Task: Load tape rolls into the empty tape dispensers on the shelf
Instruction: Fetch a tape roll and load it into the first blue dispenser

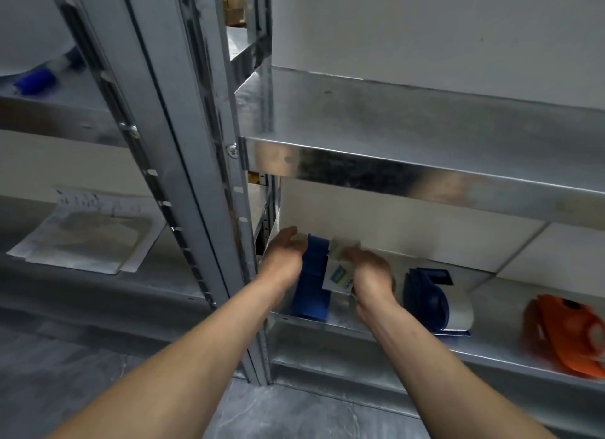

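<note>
Left hand (pixel 283 252) is lying against the left side of the blue tape dispenser (pixel 311 281), thumb up. Its fingers are going out of sight behind the body, so cannot tell whether it is gripping or just steadying. The dispenser is standing at the left end of the lower shelf (pixel 497 307), near the front edge. Right hand (pixel 370 275) is curling its fingers over a tape roll (pixel 339 275), white label facing the camera, and holding it right against the dispenser's right side. The roll does not look seated yet; the hub is hidden. Blur is making the details soft.

Risks: the dispenser is sitting close to the shelf lip, so a sideways push from the roll could be tipping it or sliding it off if the left hand is only resting there. The roll could be going on crooked, since the hands are blocking the view of the hub. The upper shelf (pixel 393 117) is hanging low overhead, so there is little room to work.

Further right, well apart, a second blue dispenser (pixel 425 301) is already carrying a white roll. An orange dispenser (pixel 563 334) is lying at the far right.

Surface: bare galvanised metal, slick-looking. Room: papers (pixel 88 235) are lying on the neighbouring rack at left, slotted steel uprights (pixel 183 144) are standing between the racks, and there is a white wall (pixel 425 29) behind and grey floor (pixel 278 415) below.
</note>
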Motion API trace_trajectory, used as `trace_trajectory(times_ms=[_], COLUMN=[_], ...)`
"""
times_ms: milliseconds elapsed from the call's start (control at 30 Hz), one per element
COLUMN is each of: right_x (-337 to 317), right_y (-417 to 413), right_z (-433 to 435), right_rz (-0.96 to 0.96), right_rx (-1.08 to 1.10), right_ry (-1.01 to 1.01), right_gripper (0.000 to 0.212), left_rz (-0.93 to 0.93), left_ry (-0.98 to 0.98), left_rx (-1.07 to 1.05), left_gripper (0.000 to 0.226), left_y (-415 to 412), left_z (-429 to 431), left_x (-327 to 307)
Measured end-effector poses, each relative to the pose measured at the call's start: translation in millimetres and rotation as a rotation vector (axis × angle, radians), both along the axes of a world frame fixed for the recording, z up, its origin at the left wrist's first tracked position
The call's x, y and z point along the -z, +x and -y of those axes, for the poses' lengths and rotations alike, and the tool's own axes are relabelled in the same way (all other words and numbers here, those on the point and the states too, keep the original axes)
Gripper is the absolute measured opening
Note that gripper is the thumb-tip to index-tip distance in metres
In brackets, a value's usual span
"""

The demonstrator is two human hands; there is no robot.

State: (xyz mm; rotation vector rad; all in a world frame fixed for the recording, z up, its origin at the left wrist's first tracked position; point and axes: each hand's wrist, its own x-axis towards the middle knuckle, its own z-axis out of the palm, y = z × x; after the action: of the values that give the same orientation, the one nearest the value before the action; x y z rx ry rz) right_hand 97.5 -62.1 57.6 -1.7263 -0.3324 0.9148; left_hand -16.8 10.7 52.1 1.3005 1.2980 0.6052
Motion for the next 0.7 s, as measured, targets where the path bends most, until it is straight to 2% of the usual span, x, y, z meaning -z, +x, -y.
trace_trajectory(times_ms=[300, 467, 700], right_x=[8.4, 10.5, 13.3], right_y=[-9.1, -10.9, -17.5], right_z=[-17.8, -20.2, -25.9], right_rz=[-0.01, -0.076, -0.127], right_rx=[0.049, 0.079, 0.036], right_ry=[-0.03, -0.018, -0.007], right_gripper=[0.018, 0.015, 0.009], left_rz=[-0.067, -0.032, 0.068], left_ry=[-0.095, -0.063, -0.084], left_rx=[0.03, 0.089, 0.071], left_gripper=[0.05, 0.048, 0.033], left_y=[6.2, 9.9, 7.9], left_z=[-20.4, -24.7, -17.9], left_x=[7.9, 15.9, 2.7])
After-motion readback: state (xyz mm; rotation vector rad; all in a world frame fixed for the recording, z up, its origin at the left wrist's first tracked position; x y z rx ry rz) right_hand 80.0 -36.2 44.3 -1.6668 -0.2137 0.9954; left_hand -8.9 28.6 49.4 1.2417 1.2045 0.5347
